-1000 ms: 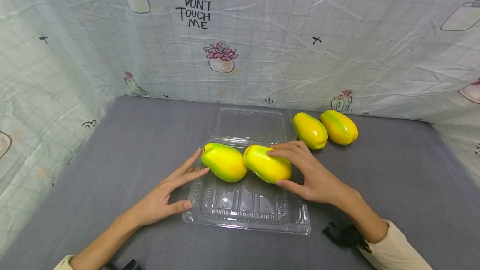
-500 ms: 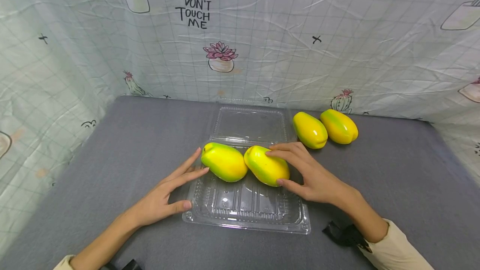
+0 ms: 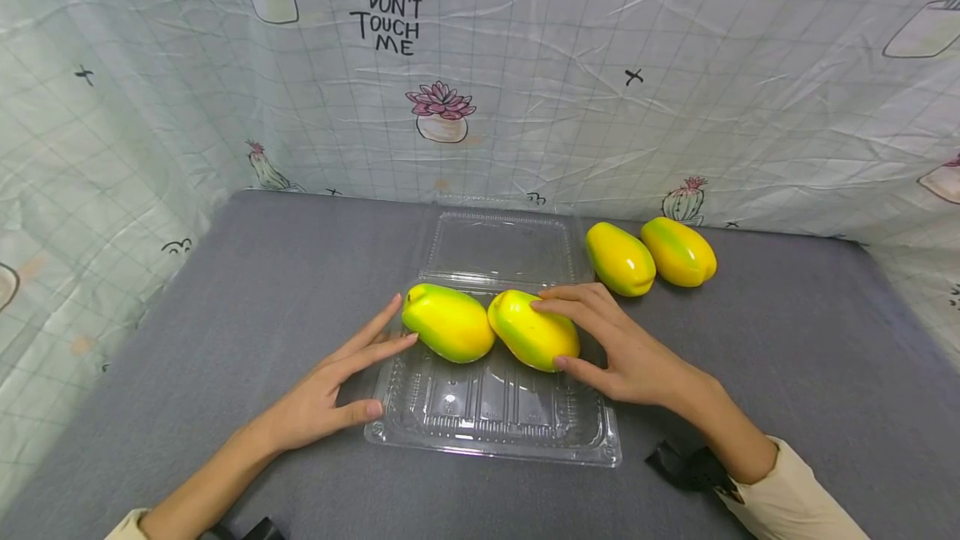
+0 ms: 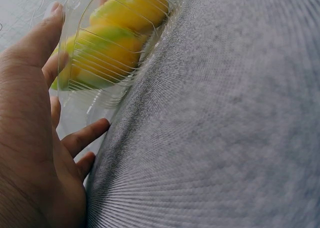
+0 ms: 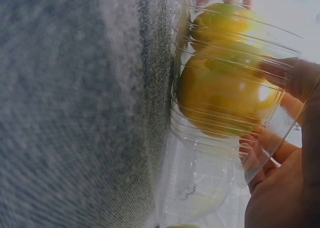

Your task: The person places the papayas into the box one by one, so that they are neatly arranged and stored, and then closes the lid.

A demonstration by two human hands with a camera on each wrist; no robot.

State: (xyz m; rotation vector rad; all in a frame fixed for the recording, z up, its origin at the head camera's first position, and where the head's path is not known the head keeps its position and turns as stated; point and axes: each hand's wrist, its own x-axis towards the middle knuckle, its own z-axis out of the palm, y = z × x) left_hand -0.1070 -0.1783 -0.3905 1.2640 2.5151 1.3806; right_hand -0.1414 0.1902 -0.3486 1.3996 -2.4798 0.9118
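Two yellow-green mangoes lie side by side in the clear plastic clamshell tray (image 3: 495,432). The right mango (image 3: 534,330) sits under the right hand (image 3: 626,352), fingers curled around it. The left hand (image 3: 322,398) rests open against the tray's edge, fingertips touching the left mango (image 3: 447,323). Two spare mangoes (image 3: 649,255) lie apart on the grey table (image 3: 225,298).

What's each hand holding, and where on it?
Right hand has its grip on the right mango in the clear tray, fingers over its top, thumb at its near side. Left hand holds nothing; straight fingers touch the left mango.
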